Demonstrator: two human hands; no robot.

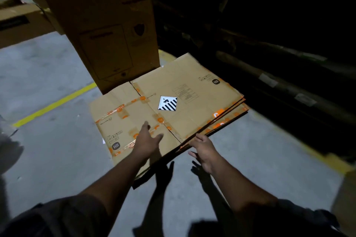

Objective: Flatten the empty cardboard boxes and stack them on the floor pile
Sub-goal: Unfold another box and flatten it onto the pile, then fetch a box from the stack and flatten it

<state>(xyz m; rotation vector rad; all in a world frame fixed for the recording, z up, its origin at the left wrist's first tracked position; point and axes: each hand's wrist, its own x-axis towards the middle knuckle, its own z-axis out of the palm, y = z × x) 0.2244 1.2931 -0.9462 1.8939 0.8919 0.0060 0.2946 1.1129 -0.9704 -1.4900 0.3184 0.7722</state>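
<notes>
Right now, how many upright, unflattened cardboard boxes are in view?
2 clearly: the tall printed box standing behind the flattened pile, and a low box at far left. More may be hidden behind them.

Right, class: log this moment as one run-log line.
left hand: open, over top flattened box | right hand: open, at pile edge | upright box: unflattened

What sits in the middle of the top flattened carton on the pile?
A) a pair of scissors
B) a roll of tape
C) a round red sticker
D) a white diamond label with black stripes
D: a white diamond label with black stripes lies flat on the top flattened carton, beyond both hands.
</notes>
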